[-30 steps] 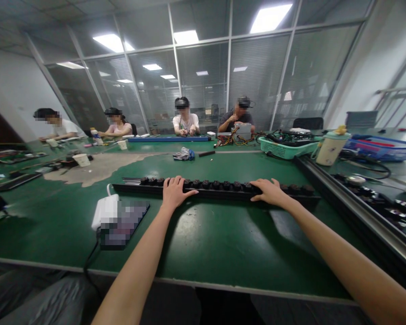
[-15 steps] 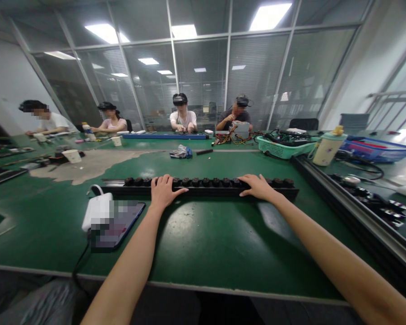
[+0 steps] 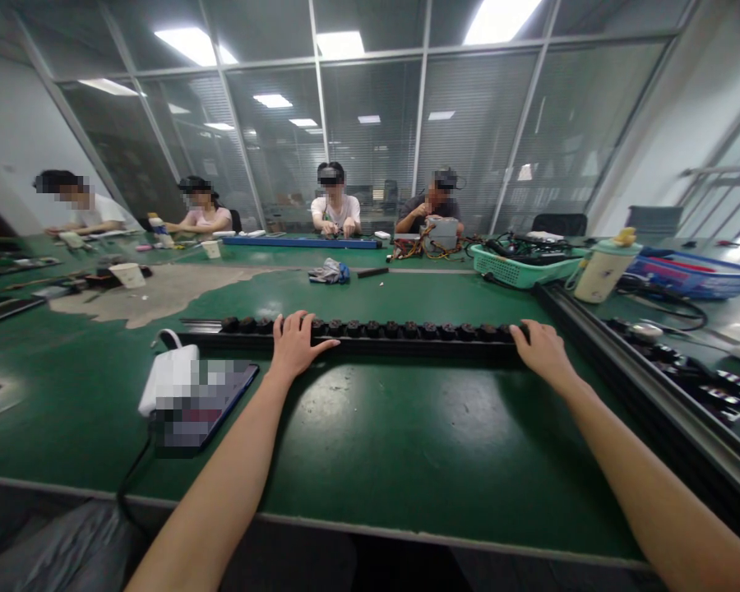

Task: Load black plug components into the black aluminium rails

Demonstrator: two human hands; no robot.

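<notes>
A long black rail (image 3: 370, 347) with a row of several round black pieces (image 3: 391, 329) along its top lies crosswise in front of me. My left hand (image 3: 294, 345) grips it left of the middle, fingers over the top and thumb stretched along the front side. At the rail's right end, my right hand (image 3: 539, 349) is closed around the end with bent fingers; the fingertips' exact contact is partly hidden. The bare metallic track (image 3: 201, 326) shows at the left end of the rail, beyond the round pieces.
A white charger (image 3: 169, 378) and a phone (image 3: 222, 403) lie left of my forearm. Another long rail (image 3: 654, 386) runs along the right side. Farther back are a green basket (image 3: 524, 271), a bottle (image 3: 604, 271) and a crumpled glove (image 3: 329, 271). Several people sit across the green table (image 3: 370, 460).
My right hand has slid right, from over the round pieces to the rail's right end. My left hand stays in place on the rail. The camera view has shifted slightly.
</notes>
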